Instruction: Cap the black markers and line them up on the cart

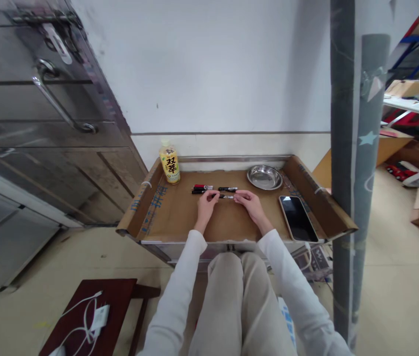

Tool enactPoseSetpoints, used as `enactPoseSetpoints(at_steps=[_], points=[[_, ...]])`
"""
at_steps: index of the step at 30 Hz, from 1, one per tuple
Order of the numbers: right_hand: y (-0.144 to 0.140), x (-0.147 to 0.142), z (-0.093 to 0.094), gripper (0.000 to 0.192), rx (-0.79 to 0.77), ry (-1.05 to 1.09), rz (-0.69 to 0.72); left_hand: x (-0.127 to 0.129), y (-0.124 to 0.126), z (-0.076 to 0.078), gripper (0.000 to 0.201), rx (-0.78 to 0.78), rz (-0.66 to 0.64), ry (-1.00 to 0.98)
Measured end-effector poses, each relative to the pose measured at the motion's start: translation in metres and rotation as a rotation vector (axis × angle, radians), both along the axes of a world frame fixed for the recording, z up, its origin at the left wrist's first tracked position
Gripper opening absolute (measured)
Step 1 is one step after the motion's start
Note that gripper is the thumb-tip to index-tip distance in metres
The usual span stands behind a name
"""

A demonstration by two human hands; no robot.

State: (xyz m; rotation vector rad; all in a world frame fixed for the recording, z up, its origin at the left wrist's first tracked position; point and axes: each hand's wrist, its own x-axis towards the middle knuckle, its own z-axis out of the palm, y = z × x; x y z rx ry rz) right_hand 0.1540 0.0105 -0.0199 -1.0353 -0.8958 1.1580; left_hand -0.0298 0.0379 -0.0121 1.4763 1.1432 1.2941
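Note:
My left hand point(206, 205) pinches the dark end of a slim pen with a clear-looking barrel point(226, 197). Fingers of my right hand point(251, 203) close on its other end, so the pen lies level between both hands, low over the cardboard-lined tabletop point(228, 225). Just beyond it is a black pen or marker point(228, 189) with pale marks. To the left, by my left fingertips, a red pen point(202, 187) lies against dark pens point(197, 191); their exact number is hard to make out.
A yellow drink bottle point(170, 163) stands at the back left. A round metal dish point(265, 178) sits back right, with a phone point(298, 218) nearer me. Folded cardboard walls flank the tabletop. A grey wrapped pole point(346, 198) rises at right; a stool point(87, 316) holds a charger and cables.

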Motion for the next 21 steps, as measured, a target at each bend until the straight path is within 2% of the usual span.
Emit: enactPoseSetpoints(at_steps=[3,7,10,14,21], points=[[0.003,0.007,0.000,0.040,0.060,-0.151,-0.091,0.002,-0.002,-0.002,0.014,0.019,0.004,0.112],[0.006,0.007,0.000,0.038,0.133,-0.261,-0.172,0.002,-0.002,0.001,0.012,0.140,-0.046,0.326],[0.007,-0.002,0.000,0.036,0.156,-0.306,-0.128,0.006,-0.001,0.005,0.018,0.253,-0.103,0.521],[0.007,-0.018,0.004,0.030,0.208,-0.427,-0.077,0.011,0.003,0.006,0.017,0.353,-0.059,0.771],[0.010,-0.022,0.003,0.017,0.244,-0.686,-0.082,0.014,0.011,-0.008,0.021,0.346,-0.047,0.744]])
